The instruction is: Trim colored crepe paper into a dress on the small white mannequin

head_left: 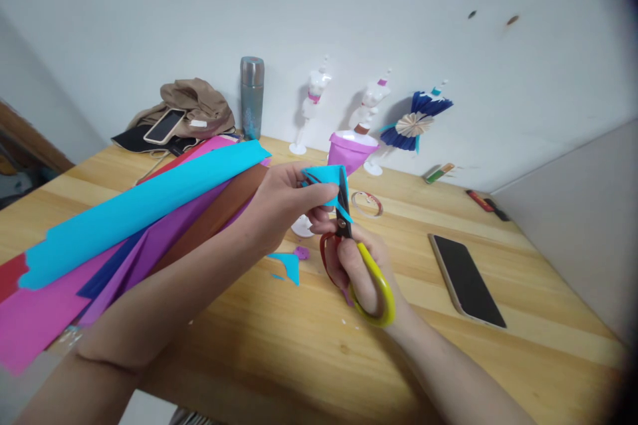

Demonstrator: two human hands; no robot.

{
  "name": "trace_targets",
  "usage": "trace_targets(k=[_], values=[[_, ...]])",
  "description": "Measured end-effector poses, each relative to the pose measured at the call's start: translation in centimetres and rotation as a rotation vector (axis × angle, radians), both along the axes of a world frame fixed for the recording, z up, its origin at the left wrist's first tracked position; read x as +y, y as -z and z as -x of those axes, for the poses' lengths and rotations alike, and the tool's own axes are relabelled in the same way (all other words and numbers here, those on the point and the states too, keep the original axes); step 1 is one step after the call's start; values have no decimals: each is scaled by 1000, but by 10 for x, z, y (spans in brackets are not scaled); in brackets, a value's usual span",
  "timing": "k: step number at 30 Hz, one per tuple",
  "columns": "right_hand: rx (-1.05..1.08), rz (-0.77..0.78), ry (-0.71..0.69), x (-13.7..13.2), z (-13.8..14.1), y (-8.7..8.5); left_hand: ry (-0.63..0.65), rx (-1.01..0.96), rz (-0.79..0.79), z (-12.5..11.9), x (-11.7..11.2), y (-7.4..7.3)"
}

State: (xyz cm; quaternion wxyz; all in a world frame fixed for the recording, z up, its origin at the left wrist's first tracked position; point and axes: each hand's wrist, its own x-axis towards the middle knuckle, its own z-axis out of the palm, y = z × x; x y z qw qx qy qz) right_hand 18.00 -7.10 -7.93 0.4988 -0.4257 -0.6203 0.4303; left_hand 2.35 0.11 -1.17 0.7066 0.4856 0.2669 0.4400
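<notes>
My left hand (294, 202) pinches a small folded piece of bright blue paper (326, 176) between thumb and fingers. My right hand (361, 265) is wrapped round a pair of scissors (381, 292) with yellow and red handles and dark blades. The blades point away from me and lie across the right end of the paper, where a narrow strip hangs by them. Below my hands, blue paper offcuts (289, 267) and a small purple scrap (301, 252) lie on the wooden table (319, 358). Behind my hands stands a mannequin with a purple paper skirt (351, 149), its lower part largely hidden.
Long coloured paper sheets (144, 189) cover the left side. Along the wall stand a steel flask (252, 96), a bare white mannequin (316, 89) and a blue-dressed one (419, 121). A tape roll (367, 204) and a phone (467, 279) lie right; a brown cloth bag (197, 103) sits back left.
</notes>
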Motion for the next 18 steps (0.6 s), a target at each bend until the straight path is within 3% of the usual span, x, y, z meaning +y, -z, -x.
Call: trace_targets(k=[4,18], values=[[129,41,-22,0,2,-2,2,-7,6,0,-1,0],[62,8,-82,0,-6,1,-33,38,-5,-1,-1,0]])
